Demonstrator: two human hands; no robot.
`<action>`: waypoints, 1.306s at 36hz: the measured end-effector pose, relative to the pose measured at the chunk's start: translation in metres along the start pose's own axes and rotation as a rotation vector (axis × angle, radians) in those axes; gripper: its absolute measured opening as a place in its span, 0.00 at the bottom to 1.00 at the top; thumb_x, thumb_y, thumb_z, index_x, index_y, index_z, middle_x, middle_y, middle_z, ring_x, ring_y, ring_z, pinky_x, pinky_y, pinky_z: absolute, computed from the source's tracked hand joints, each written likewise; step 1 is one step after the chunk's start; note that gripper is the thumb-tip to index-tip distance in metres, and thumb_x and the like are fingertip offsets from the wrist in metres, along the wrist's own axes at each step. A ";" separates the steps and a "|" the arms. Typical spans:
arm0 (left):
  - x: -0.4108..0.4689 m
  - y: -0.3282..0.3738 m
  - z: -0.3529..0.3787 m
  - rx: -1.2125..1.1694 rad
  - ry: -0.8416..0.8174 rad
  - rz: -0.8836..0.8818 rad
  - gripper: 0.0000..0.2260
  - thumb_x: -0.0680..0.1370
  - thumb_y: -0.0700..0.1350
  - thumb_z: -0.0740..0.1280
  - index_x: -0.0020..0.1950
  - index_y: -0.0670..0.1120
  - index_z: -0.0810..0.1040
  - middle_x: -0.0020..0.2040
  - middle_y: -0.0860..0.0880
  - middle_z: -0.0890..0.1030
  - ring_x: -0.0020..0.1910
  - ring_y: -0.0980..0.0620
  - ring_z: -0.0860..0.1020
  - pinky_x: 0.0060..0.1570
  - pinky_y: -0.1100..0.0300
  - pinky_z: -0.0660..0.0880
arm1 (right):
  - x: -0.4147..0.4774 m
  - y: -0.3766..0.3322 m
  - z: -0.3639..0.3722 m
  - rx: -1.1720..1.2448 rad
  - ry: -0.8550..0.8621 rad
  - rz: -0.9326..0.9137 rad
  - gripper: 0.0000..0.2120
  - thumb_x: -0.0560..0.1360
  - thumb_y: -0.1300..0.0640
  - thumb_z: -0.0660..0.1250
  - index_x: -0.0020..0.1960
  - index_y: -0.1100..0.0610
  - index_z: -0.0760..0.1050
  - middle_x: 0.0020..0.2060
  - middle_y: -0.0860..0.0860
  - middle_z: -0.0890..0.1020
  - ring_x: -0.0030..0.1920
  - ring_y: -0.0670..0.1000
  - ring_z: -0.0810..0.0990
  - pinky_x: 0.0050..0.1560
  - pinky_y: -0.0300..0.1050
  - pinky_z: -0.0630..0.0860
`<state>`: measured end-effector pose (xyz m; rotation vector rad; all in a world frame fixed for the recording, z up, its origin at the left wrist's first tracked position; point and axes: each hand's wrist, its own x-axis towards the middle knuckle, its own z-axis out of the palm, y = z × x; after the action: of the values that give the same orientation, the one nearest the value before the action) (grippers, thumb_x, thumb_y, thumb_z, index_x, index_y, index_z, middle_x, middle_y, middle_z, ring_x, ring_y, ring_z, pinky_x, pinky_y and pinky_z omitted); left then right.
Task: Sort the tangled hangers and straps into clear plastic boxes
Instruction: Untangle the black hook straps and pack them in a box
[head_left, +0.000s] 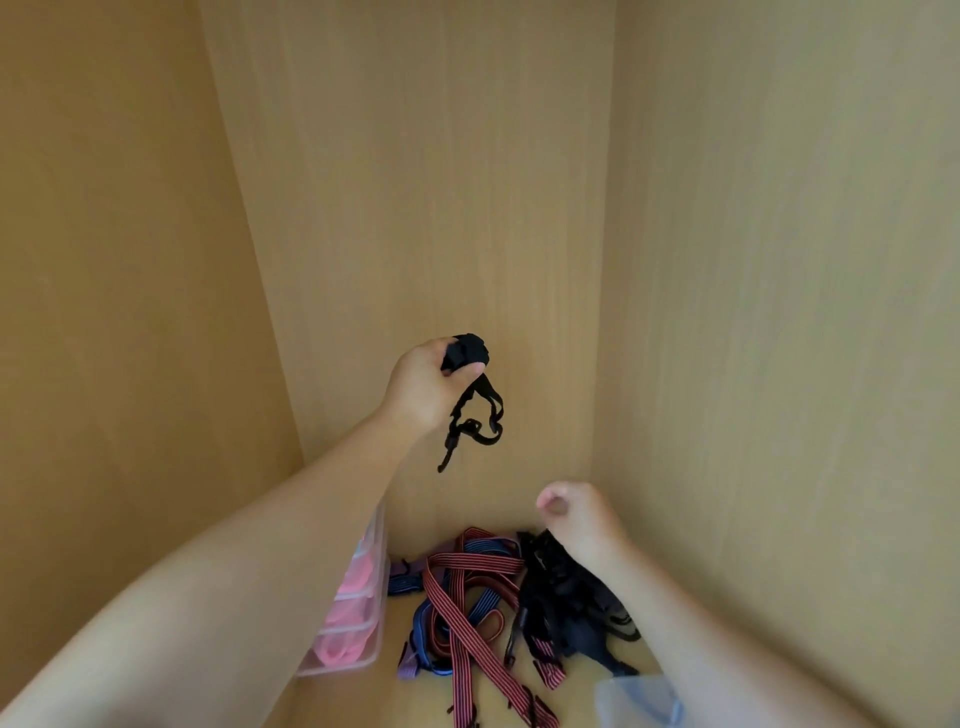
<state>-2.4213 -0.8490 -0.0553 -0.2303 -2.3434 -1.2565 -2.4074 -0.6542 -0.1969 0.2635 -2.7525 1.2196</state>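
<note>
My left hand (423, 382) is raised inside a wooden cupboard and grips a bunched black strap (470, 400), whose loose end and clips dangle below the fist. My right hand (571, 512) hovers lower, fingers curled in, nothing visible in it, just above a pile of black straps (566, 597). Red-and-black striped straps (462, 608) tangle with blue striped ones (483, 605) on the cupboard floor. A clear plastic box (353, 613) with pink items inside stands on the left, partly hidden by my left forearm.
Wooden cupboard walls (779, 312) close in on the left, back and right. A purple strap end (408, 670) lies near the front. A second clear plastic box corner (636, 699) shows at the bottom right under my right forearm.
</note>
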 end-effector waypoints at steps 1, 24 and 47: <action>-0.001 0.000 0.000 -0.006 -0.010 -0.002 0.07 0.77 0.46 0.69 0.55 0.50 0.79 0.45 0.56 0.81 0.49 0.56 0.79 0.44 0.68 0.70 | 0.001 -0.004 -0.002 0.047 0.007 0.001 0.10 0.78 0.62 0.65 0.47 0.48 0.78 0.50 0.44 0.80 0.52 0.44 0.77 0.53 0.37 0.71; -0.048 0.008 -0.008 -0.145 -0.335 0.172 0.09 0.76 0.36 0.70 0.53 0.46 0.78 0.39 0.41 0.84 0.37 0.44 0.83 0.44 0.63 0.78 | 0.022 -0.114 -0.035 0.882 -0.262 -0.085 0.20 0.75 0.45 0.69 0.57 0.61 0.78 0.40 0.56 0.82 0.30 0.52 0.77 0.34 0.48 0.77; -0.039 -0.011 -0.014 -0.108 -0.215 -0.102 0.10 0.70 0.34 0.75 0.41 0.44 0.76 0.35 0.50 0.77 0.29 0.54 0.75 0.38 0.55 0.78 | 0.036 -0.110 -0.047 0.786 -0.154 -0.155 0.12 0.73 0.56 0.73 0.47 0.63 0.75 0.39 0.60 0.83 0.24 0.51 0.69 0.32 0.48 0.74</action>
<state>-2.3869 -0.8644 -0.0754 -0.2972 -2.4978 -1.4747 -2.4185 -0.6957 -0.0792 0.6395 -2.1529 2.2421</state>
